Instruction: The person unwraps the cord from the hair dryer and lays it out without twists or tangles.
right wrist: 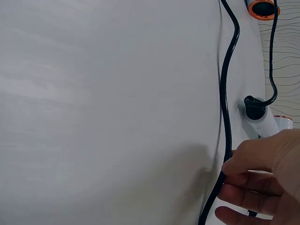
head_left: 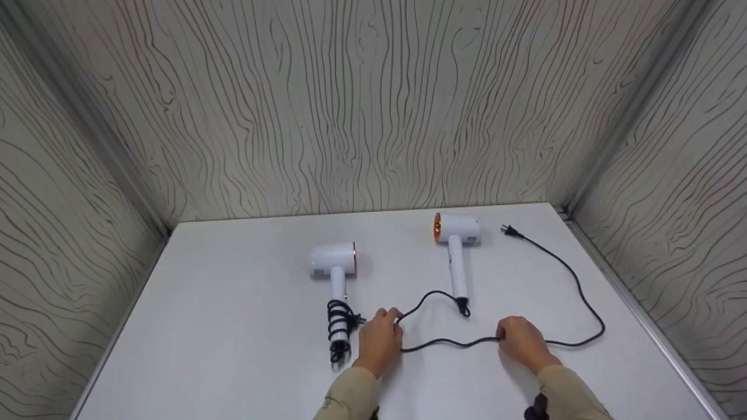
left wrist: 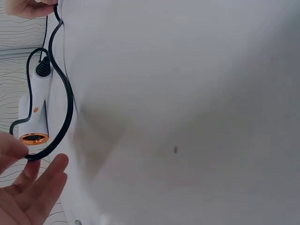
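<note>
A white hair dryer [head_left: 458, 262] with an orange-rimmed nozzle lies at the back right of the table. Its black cord [head_left: 449, 341] leaves the handle, bends at my left hand and runs rightward. My left hand [head_left: 380, 339] pinches the cord at that bend, as the left wrist view also shows. Farther right my right hand [head_left: 521, 341] pinches the same cord between thumb and fingers. Past it the cord curves up to a two-pin plug [head_left: 510, 231]. A second white hair dryer [head_left: 334, 261] lies left of my left hand, its cord [head_left: 338, 322] wound round the handle.
The white table [head_left: 222, 321] extends left and right of the dryers. Wood-grain panels [head_left: 350, 116] stand behind it and on both sides, with grey metal edging at the table's sides.
</note>
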`<action>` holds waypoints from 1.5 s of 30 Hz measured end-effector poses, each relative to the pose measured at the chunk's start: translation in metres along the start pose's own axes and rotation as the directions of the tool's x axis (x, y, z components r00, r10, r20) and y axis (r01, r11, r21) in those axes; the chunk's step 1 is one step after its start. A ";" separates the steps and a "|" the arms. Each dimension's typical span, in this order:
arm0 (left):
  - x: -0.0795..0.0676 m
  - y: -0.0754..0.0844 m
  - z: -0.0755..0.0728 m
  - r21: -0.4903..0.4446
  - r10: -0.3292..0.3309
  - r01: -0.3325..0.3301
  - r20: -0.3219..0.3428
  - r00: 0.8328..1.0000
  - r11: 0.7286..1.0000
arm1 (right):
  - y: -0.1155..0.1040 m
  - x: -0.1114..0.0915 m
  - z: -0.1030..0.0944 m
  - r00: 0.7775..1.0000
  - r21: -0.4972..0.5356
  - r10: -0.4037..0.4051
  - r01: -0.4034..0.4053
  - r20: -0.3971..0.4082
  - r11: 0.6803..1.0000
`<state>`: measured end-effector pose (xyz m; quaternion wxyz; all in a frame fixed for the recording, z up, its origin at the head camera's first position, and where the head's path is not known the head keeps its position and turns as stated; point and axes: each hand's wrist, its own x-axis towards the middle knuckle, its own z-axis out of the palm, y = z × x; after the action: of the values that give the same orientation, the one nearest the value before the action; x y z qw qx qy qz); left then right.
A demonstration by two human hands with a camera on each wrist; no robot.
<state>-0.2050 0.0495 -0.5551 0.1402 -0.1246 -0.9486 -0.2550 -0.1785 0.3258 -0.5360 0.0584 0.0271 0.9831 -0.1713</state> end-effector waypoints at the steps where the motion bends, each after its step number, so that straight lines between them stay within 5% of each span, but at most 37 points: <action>1: 0.000 0.000 0.001 0.022 0.002 -0.002 -0.007 1.000 1.000 | 0.001 0.000 -0.002 1.000 -0.005 0.009 -0.009 0.012 1.000; 12: -0.007 0.003 0.009 -0.005 -0.055 0.055 0.114 0.992 0.998 | -0.001 -0.004 -0.006 0.999 -0.044 0.039 -0.040 -0.012 0.998; 21: -0.017 -0.002 0.015 -0.003 -0.018 0.018 0.033 0.999 1.000 | -0.013 -0.003 -0.003 0.998 -0.027 0.042 -0.044 -0.053 0.999; 27: -0.022 0.003 0.015 -0.001 0.004 -0.004 0.035 0.999 1.000 | -0.024 -0.003 0.006 0.994 0.014 0.006 -0.005 -0.105 1.000; 45: -0.016 0.016 0.005 -0.042 0.045 -0.046 -0.043 0.998 0.998 | -0.039 0.001 0.015 0.992 0.050 -0.006 0.012 -0.127 0.999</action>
<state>-0.1866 0.0625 -0.5575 0.1633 -0.1436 -0.9367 -0.2745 -0.1808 0.2840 -0.5371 -0.0057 0.0348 0.9803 -0.1941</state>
